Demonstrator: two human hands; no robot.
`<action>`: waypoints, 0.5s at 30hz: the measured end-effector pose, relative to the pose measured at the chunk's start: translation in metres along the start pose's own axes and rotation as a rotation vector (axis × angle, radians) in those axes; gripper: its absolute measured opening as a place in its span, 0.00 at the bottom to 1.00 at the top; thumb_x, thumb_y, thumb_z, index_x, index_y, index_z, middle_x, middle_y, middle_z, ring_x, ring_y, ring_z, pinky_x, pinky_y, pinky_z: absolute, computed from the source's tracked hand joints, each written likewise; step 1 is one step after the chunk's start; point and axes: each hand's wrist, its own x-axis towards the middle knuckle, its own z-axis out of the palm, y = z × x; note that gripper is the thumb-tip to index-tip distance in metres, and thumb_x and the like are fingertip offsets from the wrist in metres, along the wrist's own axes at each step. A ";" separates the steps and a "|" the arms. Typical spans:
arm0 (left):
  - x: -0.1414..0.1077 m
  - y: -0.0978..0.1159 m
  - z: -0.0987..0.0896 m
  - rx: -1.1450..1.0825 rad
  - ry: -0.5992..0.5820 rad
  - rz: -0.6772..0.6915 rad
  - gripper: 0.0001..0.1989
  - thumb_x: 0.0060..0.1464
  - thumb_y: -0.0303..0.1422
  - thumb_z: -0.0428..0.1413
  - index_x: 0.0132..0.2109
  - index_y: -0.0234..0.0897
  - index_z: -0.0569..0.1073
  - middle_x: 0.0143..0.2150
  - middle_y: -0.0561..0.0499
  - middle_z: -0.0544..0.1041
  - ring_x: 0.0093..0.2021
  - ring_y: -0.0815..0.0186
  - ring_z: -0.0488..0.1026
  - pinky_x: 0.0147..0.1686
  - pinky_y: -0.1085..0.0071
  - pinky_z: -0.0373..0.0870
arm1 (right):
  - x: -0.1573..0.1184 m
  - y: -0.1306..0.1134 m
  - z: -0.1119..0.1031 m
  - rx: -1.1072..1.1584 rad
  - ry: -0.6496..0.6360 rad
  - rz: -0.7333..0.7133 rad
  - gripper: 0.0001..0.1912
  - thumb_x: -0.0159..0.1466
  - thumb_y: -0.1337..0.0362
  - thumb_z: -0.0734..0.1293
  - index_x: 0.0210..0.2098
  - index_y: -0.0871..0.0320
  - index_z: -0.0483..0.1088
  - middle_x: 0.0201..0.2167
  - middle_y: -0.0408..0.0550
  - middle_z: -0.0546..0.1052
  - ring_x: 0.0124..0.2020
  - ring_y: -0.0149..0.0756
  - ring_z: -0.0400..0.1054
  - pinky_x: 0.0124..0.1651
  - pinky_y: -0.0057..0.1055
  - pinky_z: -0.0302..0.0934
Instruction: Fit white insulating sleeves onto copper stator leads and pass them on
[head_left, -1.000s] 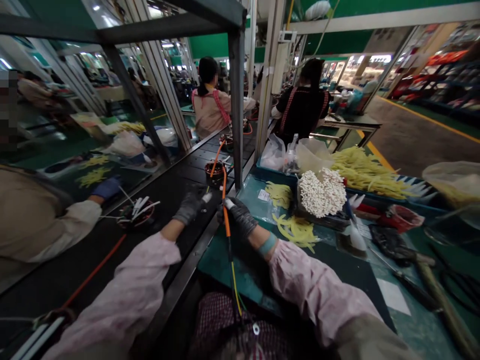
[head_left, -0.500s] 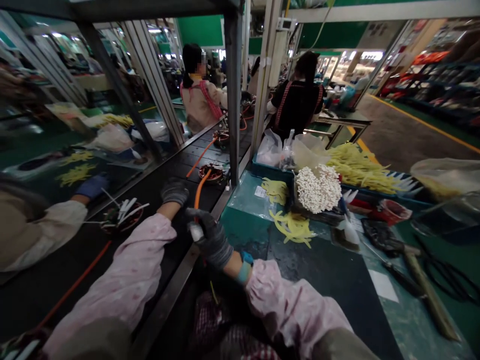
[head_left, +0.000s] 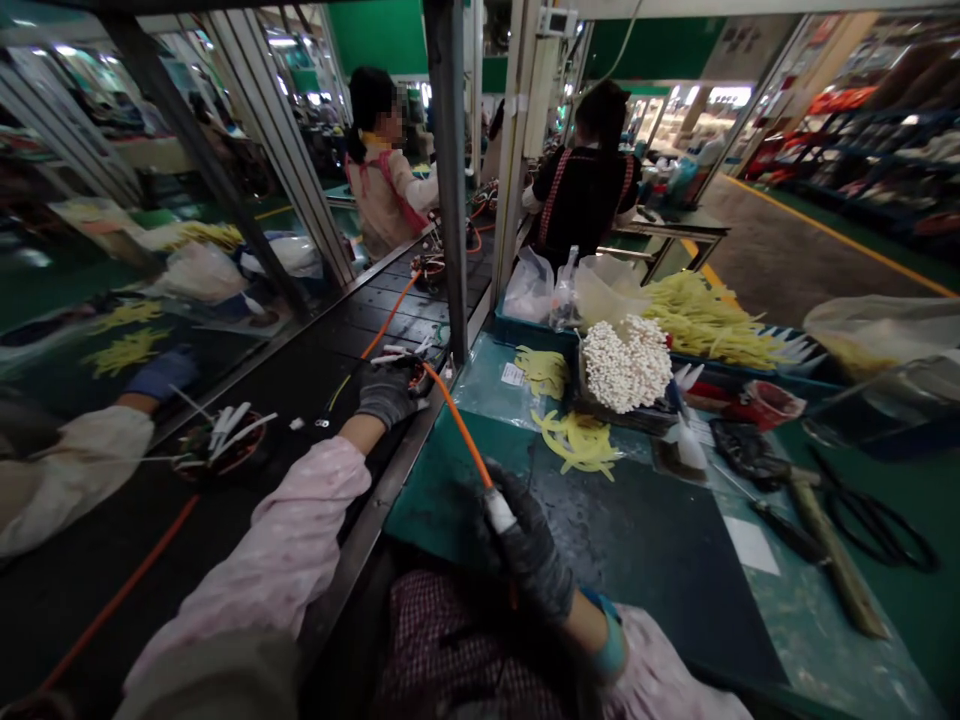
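My left hand (head_left: 386, 392), in a dark grey glove, sits on the black conveyor belt (head_left: 375, 320) at a small bowl of white-tipped wires (head_left: 409, 372). Whether its fingers grip anything is hard to tell. My right hand (head_left: 529, 545), gloved too, is closed around an orange cable (head_left: 457, 428) near its white end piece (head_left: 499, 510). The cable runs up from that hand toward the bowl. Below my right hand lies a dark green work mat (head_left: 622, 530), and the lower part of the cable is hidden by my glove.
A steel post (head_left: 450, 180) stands between belt and bench. Beyond the mat lie yellow strips (head_left: 577, 445), a white bundle (head_left: 626, 365), and a yellow pile (head_left: 701, 320). Black-handled scissors (head_left: 874, 525) lie right. A co-worker's blue-gloved hand (head_left: 161, 375) rests across the belt.
My right hand has moved down toward me with the orange cable in it. My left hand has moved forward along the belt to the bowl.
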 end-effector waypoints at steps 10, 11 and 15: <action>-0.086 0.010 -0.001 -0.229 0.052 0.047 0.24 0.70 0.40 0.60 0.67 0.35 0.77 0.55 0.41 0.87 0.50 0.53 0.86 0.54 0.55 0.85 | -0.024 -0.012 -0.065 -0.421 -0.019 -0.379 0.24 0.77 0.42 0.65 0.62 0.45 0.82 0.53 0.50 0.89 0.53 0.47 0.86 0.59 0.43 0.82; -0.098 0.016 0.003 -0.232 0.042 0.105 0.23 0.67 0.42 0.64 0.64 0.37 0.80 0.55 0.41 0.88 0.51 0.51 0.86 0.56 0.53 0.85 | -0.031 -0.014 -0.077 -0.457 0.045 -0.412 0.24 0.77 0.43 0.66 0.63 0.44 0.81 0.53 0.50 0.89 0.53 0.47 0.86 0.58 0.44 0.83; -0.141 0.055 0.031 -0.202 -0.003 0.490 0.21 0.58 0.44 0.73 0.56 0.43 0.85 0.59 0.42 0.87 0.62 0.44 0.83 0.67 0.47 0.80 | -0.059 -0.024 -0.135 -0.756 0.239 -0.529 0.29 0.77 0.48 0.66 0.75 0.43 0.72 0.61 0.55 0.85 0.60 0.54 0.83 0.63 0.51 0.80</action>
